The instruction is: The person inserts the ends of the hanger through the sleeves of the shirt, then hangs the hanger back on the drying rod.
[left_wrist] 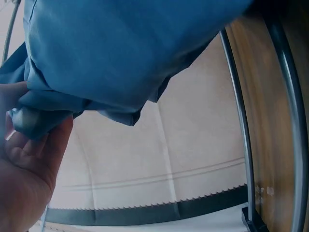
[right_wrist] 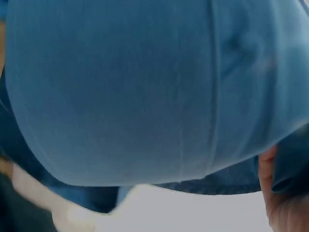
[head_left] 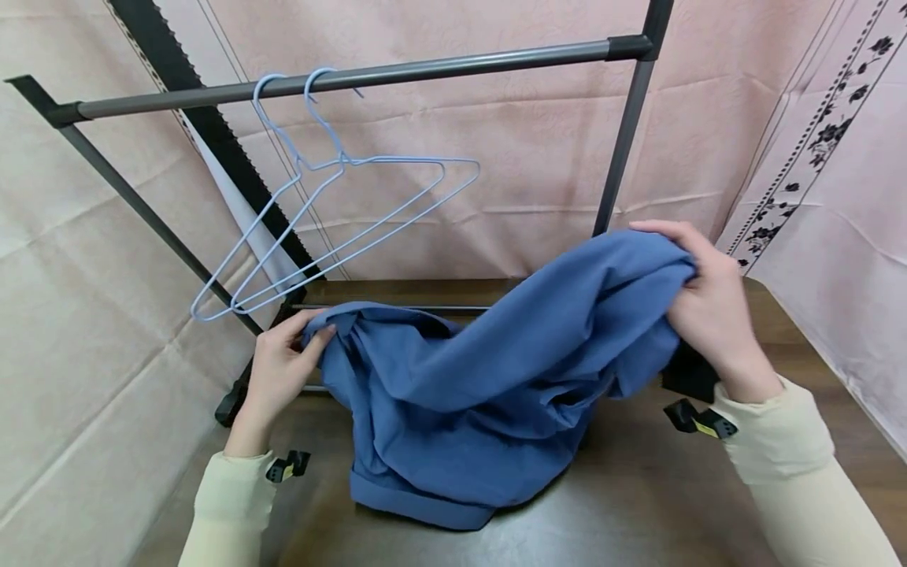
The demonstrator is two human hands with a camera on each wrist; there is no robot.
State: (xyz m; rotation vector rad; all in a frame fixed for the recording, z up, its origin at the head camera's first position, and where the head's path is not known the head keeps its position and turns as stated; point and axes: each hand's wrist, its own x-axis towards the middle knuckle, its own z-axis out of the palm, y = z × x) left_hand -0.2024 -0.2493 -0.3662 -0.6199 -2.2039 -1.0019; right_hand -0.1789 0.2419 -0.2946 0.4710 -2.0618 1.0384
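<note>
A blue garment hangs in loose folds between my two hands, its exact cut hidden by the folds. My left hand pinches its upper left edge between thumb and fingers. On the other side my right hand grips a bunched part, held higher than the left. A wide stitched band runs along the garment's lower edge, low over the table. In the left wrist view, cloth spreads past the curled fingers. Cloth with a long seam fills most of the right wrist view, and part of the right hand shows at the edge.
Two light blue hangers hang from the grey rail of a rack, left of centre. The rack's right post rises behind the garment. Below lies a brown wooden table. Pale patterned cloth covers the walls.
</note>
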